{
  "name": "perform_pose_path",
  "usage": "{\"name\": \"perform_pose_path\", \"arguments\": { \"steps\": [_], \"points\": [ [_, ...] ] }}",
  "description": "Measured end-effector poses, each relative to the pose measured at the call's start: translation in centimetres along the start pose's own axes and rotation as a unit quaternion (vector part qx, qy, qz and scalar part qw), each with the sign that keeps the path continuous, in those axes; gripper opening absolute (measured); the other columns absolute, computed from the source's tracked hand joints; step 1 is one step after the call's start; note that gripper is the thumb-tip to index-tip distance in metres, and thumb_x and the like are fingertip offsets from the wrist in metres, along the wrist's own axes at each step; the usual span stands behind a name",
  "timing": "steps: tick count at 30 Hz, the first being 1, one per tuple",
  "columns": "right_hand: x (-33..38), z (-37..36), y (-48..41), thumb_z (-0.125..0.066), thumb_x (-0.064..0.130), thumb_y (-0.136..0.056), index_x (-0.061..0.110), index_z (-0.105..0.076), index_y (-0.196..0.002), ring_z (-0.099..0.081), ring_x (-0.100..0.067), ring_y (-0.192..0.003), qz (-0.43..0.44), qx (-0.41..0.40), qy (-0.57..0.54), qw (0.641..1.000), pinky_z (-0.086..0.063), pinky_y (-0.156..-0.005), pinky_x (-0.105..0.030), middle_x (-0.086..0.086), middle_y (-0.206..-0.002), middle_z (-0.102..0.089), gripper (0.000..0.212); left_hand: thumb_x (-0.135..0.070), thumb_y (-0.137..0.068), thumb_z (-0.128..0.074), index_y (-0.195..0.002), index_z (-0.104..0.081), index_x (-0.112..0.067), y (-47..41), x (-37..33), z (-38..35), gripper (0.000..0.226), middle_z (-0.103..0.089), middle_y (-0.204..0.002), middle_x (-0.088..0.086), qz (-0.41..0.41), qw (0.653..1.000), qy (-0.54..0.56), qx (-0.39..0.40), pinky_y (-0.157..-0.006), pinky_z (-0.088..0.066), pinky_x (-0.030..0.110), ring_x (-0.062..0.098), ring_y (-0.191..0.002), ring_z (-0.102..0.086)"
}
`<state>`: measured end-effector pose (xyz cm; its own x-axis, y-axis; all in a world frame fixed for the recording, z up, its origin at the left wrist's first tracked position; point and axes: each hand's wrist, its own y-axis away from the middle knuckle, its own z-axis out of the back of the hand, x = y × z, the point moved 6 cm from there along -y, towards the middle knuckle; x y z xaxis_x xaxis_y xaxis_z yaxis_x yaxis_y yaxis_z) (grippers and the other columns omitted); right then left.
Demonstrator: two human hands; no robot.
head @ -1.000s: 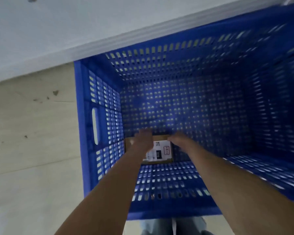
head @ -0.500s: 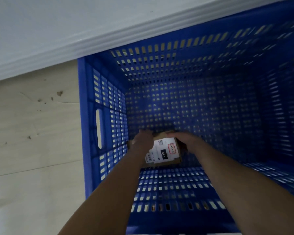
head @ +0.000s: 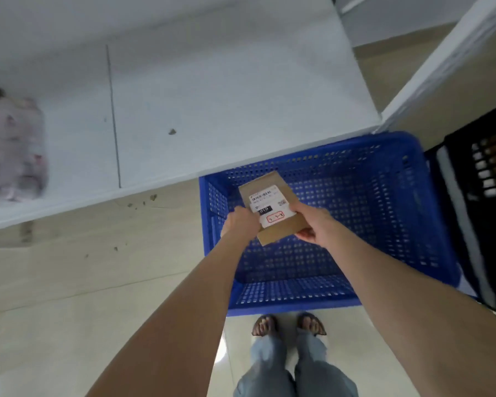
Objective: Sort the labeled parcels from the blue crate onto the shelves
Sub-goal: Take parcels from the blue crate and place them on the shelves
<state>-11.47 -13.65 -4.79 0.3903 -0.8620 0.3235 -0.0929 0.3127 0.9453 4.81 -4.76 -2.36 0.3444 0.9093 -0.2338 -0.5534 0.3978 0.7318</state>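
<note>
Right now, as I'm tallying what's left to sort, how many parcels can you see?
1: the brown labeled parcel, held by the left hand and right hand above the blue crate, whose visible floor looks bare.

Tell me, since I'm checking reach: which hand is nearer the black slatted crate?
Right. The right hand grips the brown labeled parcel on the side toward the black slatted crate; the left hand is farther.

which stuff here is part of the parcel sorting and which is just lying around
Part of the job:
- brown labeled parcel, held above the crate by the left hand and right hand
- blue crate
- white shelf

Lying about:
- black crate on the right
- blurred bag on the shelf's left end
</note>
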Motion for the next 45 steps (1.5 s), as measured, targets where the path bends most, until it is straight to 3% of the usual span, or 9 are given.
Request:
{"name": "perform_pose_path", "arguments": {
  "steps": [5,10,16,23,28,32,41,43,45],
  "points": [
    [2.8,1.3,11.7,-0.076,0.026,-0.077,0.007,-0.054,-0.114,-0.058,-0.019,-0.086,0.004,0.012,0.04,0.999,-0.049,-0.059,-0.026,-0.014,-0.107,-0.061,0.047,-0.039,-0.1,-0.033,-0.123,-0.054,-0.004,9.3,-3.5,6.7,0.047,-0.061,-0.119,0.018,-0.045,0.997,0.003,0.061,-0.088,-0.051,0.036,0.034,-0.107,-0.06],
    [5.6,1.1,22.2,-0.075,0.024,-0.078,0.01,-0.06,-0.1,-0.062,-0.019,-0.085,0.043,0.076,0.003,0.996,-0.053,-0.058,-0.028,-0.012,-0.102,-0.066,0.03,-0.04,-0.097,-0.042,-0.122,-0.048,-0.004,17.9,-5.3,14.7,0.044,-0.063,-0.088,0.014,-0.003,0.994,0.101,0.043,-0.054,-0.058,0.034,0.026,-0.063,-0.063],
    [7.9,0.6,32.5,-0.074,0.016,-0.076,0.01,-0.061,-0.101,-0.066,-0.022,-0.092,0.1,0.15,0.027,0.983,-0.059,-0.064,-0.032,-0.011,-0.099,-0.069,0.029,-0.032,-0.095,-0.051,-0.118,-0.056,-0.01,26.8,-6.6,21.8,0.032,-0.067,-0.093,0.006,-0.042,0.981,0.184,0.046,-0.064,-0.058,0.038,0.024,-0.082,-0.065],
    [11.0,1.0,42.4,-0.071,0.013,-0.078,0.013,-0.061,-0.103,-0.065,-0.021,-0.089,0.213,0.103,0.153,0.959,-0.054,-0.066,-0.03,-0.007,-0.097,-0.069,0.027,-0.021,-0.102,-0.039,-0.128,-0.048,-0.011,35.5,-7.1,27.4,0.03,-0.063,-0.118,0.013,-0.121,0.952,0.28,-0.01,-0.085,-0.051,0.046,0.026,-0.093,-0.059],
    [12.8,0.7,48.4,-0.075,0.011,-0.077,0.012,-0.062,-0.102,-0.067,-0.021,-0.09,0.281,0.113,0.175,0.937,-0.055,-0.075,-0.03,-0.007,-0.098,-0.071,0.028,-0.02,-0.103,-0.034,-0.125,-0.049,-0.015,40.4,-6.9,31.0,0.027,-0.062,-0.121,0.012,-0.16,0.932,0.319,-0.054,-0.081,-0.051,0.045,0.026,-0.092,-0.058],
    [14.1,-0.1,53.1,-0.076,0.007,-0.077,0.013,-0.063,-0.101,-0.067,-0.02,-0.092,0.322,0.127,0.181,0.92,-0.055,-0.08,-0.031,-0.006,-0.097,-0.071,0.028,-0.021,-0.103,-0.034,-0.131,-0.049,-0.017,44.4,-6.9,34.4,0.031,-0.064,-0.119,0.01,-0.202,0.911,0.347,-0.091,-0.064,-0.05,0.033,0.024,-0.087,-0.059],
    [15.3,-1.4,59.2,-0.072,-0.004,-0.078,0.012,-0.064,-0.093,-0.067,-0.013,-0.083,0.392,0.138,0.157,0.896,-0.052,-0.062,-0.022,0.0,-0.092,-0.07,0.024,-0.022,-0.102,-0.038,-0.141,-0.044,-0.025,49.9,-6.1,38.5,0.04,-0.063,-0.102,0.006,-0.251,0.881,0.377,-0.136,-0.073,-0.053,0.037,0.025,-0.085,-0.059],
    [15.7,-1.5,59.9,-0.071,-0.006,-0.078,0.011,-0.063,-0.098,-0.066,-0.016,-0.087,0.404,0.133,0.144,0.894,-0.052,-0.069,-0.025,-0.001,-0.093,-0.069,0.028,-0.015,-0.101,-0.034,-0.143,-0.041,-0.025,50.2,-6.1,39.2,0.043,-0.063,-0.111,0.009,-0.257,0.881,0.368,-0.148,-0.085,-0.054,0.046,0.028,-0.093,-0.06],
    [16.1,-1.7,60.5,-0.07,-0.008,-0.078,0.012,-0.062,-0.096,-0.066,-0.015,-0.083,0.407,0.13,0.134,0.894,-0.053,-0.061,-0.021,-0.002,-0.09,-0.069,0.027,-0.013,-0.1,-0.03,-0.144,-0.039,-0.024,50.5,-6.3,39.8,0.046,-0.062,-0.121,0.012,-0.26,0.882,0.362,-0.154,-0.089,-0.053,0.049,0.031,-0.104,-0.061]
  ]
}}
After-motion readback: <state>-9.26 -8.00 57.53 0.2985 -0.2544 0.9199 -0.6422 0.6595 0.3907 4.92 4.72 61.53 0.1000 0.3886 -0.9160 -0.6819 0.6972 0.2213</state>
